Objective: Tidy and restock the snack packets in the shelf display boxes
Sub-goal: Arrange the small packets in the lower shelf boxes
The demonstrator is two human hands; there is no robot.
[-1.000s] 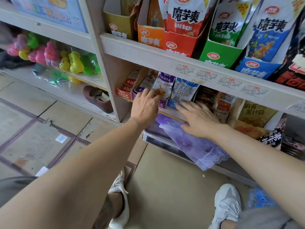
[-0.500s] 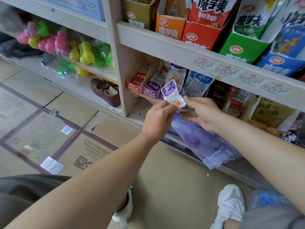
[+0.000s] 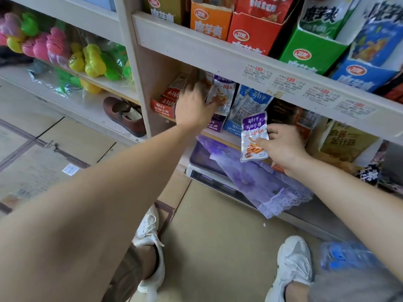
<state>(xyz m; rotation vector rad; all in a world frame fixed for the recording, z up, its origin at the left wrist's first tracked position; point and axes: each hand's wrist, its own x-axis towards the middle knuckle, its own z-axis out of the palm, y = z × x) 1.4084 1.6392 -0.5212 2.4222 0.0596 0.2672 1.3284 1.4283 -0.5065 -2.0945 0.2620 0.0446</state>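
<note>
My right hand (image 3: pixel 283 147) pinches a small purple-topped snack packet (image 3: pixel 254 136) upright in front of the lower shelf. My left hand (image 3: pixel 193 105) reaches into the purple display box (image 3: pixel 216 124), its fingers against the standing purple packets (image 3: pixel 222 92); I cannot see whether it grips one. A red display box (image 3: pixel 164 105) stands to the left of that box and a blue one (image 3: pixel 234 127) with blue packets (image 3: pixel 250 101) to its right.
The upper shelf (image 3: pixel 218 53) carries orange, red, green and blue snack boxes. A purple lace cloth (image 3: pixel 261 184) drapes over a scale below. A brown shoe (image 3: pixel 125 115) and bagged colourful toys (image 3: pixel 87 59) lie left of the divider. A water bottle (image 3: pixel 349 258) lies by my right foot.
The purple packet passed from my left hand to my right. My left hand then moved back up into the purple box, and the right hand drew the packet down and right.
</note>
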